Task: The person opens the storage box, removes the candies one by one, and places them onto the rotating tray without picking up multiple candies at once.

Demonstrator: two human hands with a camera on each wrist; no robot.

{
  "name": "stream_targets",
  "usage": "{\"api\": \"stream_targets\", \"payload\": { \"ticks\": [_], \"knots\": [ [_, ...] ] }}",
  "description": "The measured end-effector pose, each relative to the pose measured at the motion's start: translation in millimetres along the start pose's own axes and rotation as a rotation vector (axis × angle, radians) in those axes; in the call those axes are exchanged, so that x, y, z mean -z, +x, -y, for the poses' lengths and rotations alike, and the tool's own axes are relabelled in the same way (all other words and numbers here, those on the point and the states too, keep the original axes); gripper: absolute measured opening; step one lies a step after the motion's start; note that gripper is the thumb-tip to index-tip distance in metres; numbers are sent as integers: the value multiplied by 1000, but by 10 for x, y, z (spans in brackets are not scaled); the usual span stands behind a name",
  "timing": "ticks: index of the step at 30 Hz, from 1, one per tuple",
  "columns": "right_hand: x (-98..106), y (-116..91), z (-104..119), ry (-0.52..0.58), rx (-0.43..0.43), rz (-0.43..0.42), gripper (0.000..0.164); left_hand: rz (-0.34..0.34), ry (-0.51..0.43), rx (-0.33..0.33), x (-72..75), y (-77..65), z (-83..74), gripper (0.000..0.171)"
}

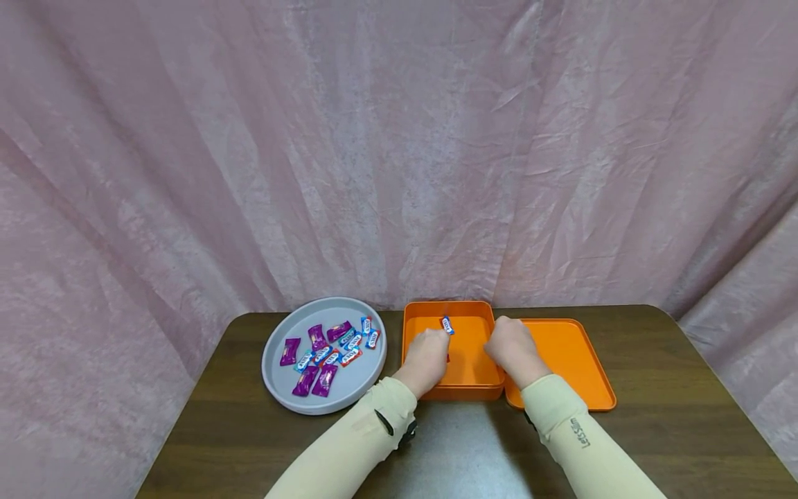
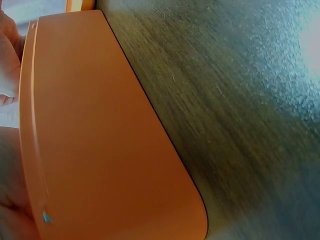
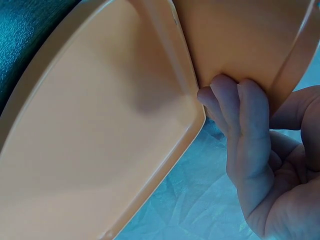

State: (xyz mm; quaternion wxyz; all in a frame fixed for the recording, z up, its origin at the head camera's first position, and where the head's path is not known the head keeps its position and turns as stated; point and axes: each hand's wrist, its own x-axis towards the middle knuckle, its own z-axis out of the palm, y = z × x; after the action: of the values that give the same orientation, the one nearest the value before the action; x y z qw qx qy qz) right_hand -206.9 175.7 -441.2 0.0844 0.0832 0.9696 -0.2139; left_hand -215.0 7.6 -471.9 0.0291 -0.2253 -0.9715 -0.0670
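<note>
My left hand (image 1: pixel 427 357) is over the left part of an orange box (image 1: pixel 475 360), knuckles up. Its fingertips are hidden in the head view, and the left wrist view shows mostly the box's outer wall (image 2: pixel 100 120). Inside the box, a small blue-and-white wrapped candy (image 1: pixel 447 325) lies near the back, and a bit of red shows beside the left hand. My right hand (image 1: pixel 516 350) grips the box's right wall; in the right wrist view several fingers (image 3: pixel 252 110) lie against its outer side, and the inner side is hidden.
A shallow orange tray or lid (image 1: pixel 573 353) lies right of the box, under the right forearm. To the left, a round grey tray (image 1: pixel 355 391) holds several purple candies (image 1: pixel 325 380) and several small blue, red and white ones (image 1: pixel 350 356). A pink curtain (image 1: pixel 399 152) hangs behind the wooden table (image 1: pixel 661 388).
</note>
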Motion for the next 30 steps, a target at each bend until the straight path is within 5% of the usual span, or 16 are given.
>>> {"api": "stream_targets", "payload": {
  "ticks": [8,17,30],
  "knots": [
    [-10,13,-12,-5,-19,9,21,47,-15,41,50,-41,21,5],
    [-20,9,-15,2,-12,6,16,25,-121,91,90,-54,58,5],
    [-33,27,-25,-12,-4,-18,15,-200,-264,74,534,-124,224,4]
  ]
}}
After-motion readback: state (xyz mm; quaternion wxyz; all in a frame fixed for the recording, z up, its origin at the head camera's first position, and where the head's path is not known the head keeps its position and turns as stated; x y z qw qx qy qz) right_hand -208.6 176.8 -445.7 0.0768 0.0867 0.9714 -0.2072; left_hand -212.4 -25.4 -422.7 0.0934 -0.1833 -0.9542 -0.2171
